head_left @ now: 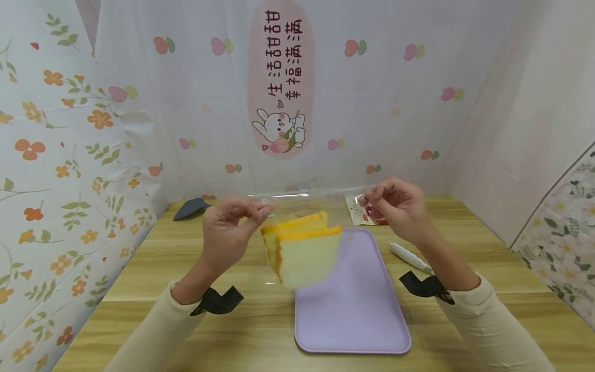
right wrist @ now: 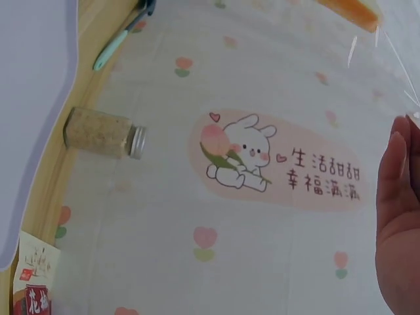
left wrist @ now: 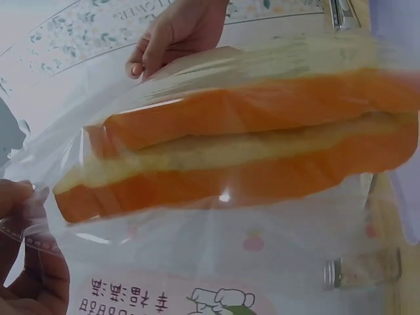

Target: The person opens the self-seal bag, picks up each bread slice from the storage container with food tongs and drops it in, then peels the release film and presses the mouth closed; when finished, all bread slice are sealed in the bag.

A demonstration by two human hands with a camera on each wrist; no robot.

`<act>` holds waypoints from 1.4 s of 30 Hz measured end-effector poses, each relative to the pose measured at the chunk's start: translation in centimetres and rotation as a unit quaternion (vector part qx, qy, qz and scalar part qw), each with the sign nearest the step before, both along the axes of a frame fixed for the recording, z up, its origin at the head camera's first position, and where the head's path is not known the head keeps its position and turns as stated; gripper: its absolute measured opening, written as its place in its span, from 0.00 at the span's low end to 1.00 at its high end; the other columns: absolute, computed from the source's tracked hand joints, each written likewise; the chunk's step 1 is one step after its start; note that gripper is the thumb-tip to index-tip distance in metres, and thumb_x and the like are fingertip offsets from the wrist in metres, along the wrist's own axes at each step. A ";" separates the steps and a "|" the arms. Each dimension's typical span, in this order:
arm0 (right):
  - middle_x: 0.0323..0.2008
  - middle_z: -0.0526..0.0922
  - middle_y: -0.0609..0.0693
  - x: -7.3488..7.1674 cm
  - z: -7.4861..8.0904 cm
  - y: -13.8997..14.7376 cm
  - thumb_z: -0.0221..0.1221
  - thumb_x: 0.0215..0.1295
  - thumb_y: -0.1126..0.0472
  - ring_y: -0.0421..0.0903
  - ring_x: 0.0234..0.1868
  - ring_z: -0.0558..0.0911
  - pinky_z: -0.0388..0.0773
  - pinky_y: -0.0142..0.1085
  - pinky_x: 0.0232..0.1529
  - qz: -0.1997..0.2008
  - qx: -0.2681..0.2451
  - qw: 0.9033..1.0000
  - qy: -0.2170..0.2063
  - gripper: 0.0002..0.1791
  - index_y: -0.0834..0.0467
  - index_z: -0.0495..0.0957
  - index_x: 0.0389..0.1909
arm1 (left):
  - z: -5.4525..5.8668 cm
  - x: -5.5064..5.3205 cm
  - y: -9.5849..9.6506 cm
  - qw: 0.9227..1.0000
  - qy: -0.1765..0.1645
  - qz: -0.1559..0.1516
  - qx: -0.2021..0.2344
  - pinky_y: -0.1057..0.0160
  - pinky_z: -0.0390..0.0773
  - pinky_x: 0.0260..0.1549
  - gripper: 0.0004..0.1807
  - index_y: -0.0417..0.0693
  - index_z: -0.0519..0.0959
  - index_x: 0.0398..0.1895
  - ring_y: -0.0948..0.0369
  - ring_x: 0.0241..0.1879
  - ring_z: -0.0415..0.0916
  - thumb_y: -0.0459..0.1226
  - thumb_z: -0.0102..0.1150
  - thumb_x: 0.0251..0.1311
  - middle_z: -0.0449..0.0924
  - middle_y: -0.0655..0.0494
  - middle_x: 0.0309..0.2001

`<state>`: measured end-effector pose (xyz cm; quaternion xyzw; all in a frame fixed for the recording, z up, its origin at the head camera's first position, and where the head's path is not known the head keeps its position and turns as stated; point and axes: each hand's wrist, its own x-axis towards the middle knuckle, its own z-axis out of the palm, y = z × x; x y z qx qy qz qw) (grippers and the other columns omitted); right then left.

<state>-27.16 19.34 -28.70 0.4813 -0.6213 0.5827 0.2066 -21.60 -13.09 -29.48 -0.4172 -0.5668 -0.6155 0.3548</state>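
Observation:
A clear plastic bag (head_left: 297,197) hangs between the two hands in the head view, its upper edge stretched across. Two slices of bread (head_left: 309,258) with orange-brown crusts lie inside it, one behind the other. My left hand (head_left: 226,232) pinches the bag's left upper corner between thumb and fingers. At the opposite corner, my right hand (head_left: 398,209) pinches the film. The left wrist view gives a close look at the crusts of the bread slices (left wrist: 230,141) through the shiny film. Below the bag, a lilac tray (head_left: 353,310) rests on the wooden table.
Behind the tray lies a printed packet (head_left: 356,212), partly covered by the right hand. A white-handled tool (head_left: 409,257) is right of the tray. A dark spatula head (head_left: 190,208) sits at the back left. A glass jar (right wrist: 100,132) with a metal lid stands by the printed curtain.

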 end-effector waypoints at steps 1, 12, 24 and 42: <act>0.34 0.87 0.50 0.0 -0.1 -0.2 0.51 0.61 0.87 0.41 0.31 0.84 0.76 0.26 0.22 -0.004 -0.003 1.000 0.014 0.07 0.75 0.73 0.32 | 0.0 -0.1 0.0 1.000 0.007 -0.007 0.006 0.66 0.83 0.35 0.07 0.28 0.77 0.25 0.58 0.40 0.87 0.22 0.66 0.55 0.88 0.53 0.34; 0.34 0.85 0.56 0.2 0.0 -1.8 0.50 0.61 0.88 0.39 0.20 0.73 0.68 0.26 0.15 -0.041 -0.008 0.998 0.049 0.16 0.76 0.80 0.46 | -0.1 -0.9 -0.5 0.999 0.039 0.017 0.007 0.66 0.83 0.37 0.09 0.26 0.84 0.33 0.59 0.37 0.86 0.30 0.68 0.57 0.88 0.47 0.36; 0.43 0.81 0.54 0.0 -0.2 -2.9 0.65 0.50 0.85 0.42 0.34 0.86 0.83 0.30 0.32 -0.071 0.032 0.997 0.031 0.31 0.72 0.74 0.59 | -0.1 -0.7 -1.2 0.998 0.008 0.054 -0.022 0.70 0.80 0.33 0.07 0.25 0.83 0.37 0.60 0.34 0.82 0.23 0.67 0.56 0.87 0.49 0.37; 0.49 0.86 0.56 0.1 -0.1 -3.0 0.59 0.58 0.84 0.45 0.36 0.83 0.81 0.29 0.32 -0.036 0.108 0.993 0.028 0.21 0.71 0.80 0.52 | -1.5 0.1 -4.8 0.969 -0.047 0.065 -0.232 0.64 0.84 0.35 0.36 0.38 0.71 0.65 0.58 0.43 0.84 0.15 0.65 0.50 0.79 0.45 0.59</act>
